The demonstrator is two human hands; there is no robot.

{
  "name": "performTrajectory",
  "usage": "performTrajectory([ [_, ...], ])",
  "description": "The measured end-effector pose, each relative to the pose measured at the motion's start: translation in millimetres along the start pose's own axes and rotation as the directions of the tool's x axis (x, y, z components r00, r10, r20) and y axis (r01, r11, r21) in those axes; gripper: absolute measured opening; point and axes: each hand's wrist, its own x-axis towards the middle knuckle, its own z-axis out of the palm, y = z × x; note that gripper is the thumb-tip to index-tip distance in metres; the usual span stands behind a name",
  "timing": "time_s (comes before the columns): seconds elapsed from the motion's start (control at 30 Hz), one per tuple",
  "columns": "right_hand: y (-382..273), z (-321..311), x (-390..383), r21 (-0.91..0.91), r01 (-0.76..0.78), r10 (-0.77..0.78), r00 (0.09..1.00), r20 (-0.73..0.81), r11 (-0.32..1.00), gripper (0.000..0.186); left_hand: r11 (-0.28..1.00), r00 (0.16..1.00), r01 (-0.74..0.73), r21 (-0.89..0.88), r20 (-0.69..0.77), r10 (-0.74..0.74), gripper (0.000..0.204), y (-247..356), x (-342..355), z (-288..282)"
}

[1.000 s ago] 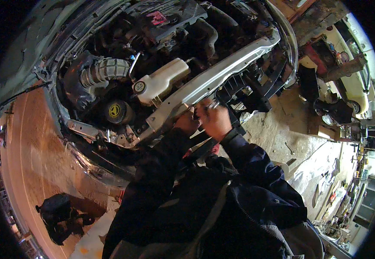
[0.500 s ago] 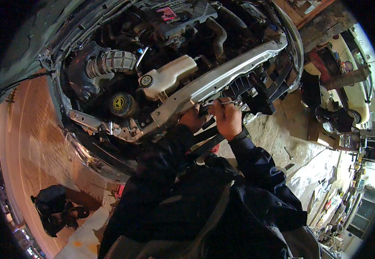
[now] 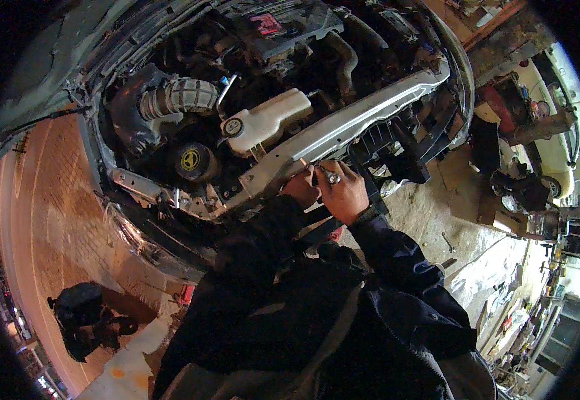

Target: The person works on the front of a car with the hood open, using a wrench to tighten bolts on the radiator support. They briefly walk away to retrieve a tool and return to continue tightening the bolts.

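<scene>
At the lower edge of the silver front crossmember (image 3: 370, 100) of a car's engine bay, my two hands are close together. My right hand (image 3: 346, 197) is closed around a shiny silver wrench (image 3: 332, 177), whose bright end shows between the fingers; the rest is hidden. Beside it, my left hand (image 3: 301, 189) is closed at the panel edge, and its fingertips meet those of the right. Whatever the left fingers hold is hidden. Just behind the crossmember lies a whitish coolant tank (image 3: 270, 120) with a dark cap.
A ribbed intake hose (image 3: 186, 97) and a round black cap with a yellow mark (image 3: 193, 160) are in the bay's left side. A black plastic part (image 3: 396, 150) hangs right of my hands. A dark bulky object (image 3: 86, 317) lies on the left ground; tools and scraps litter the right floor.
The wrench, which pointed out to the right, has swung round so its shiny end sits over my right fingers. My right hand has turned and moved slightly left, closer to the left hand.
</scene>
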Motion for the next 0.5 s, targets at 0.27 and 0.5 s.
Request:
performTrajectory([
  [0.27,55,-17,39,0.676,-0.733,0.655,0.55,0.518,0.08,0.028,0.932,0.984,-0.151,-0.33,0.041,0.174,0.083,-6,2,1],
  [0.5,23,-14,10,0.536,-0.5,0.542,0.835,0.093,0.68,0.025,0.991,0.996,0.085,-0.105,0.033,-0.082,0.091,18,-13,-11],
])
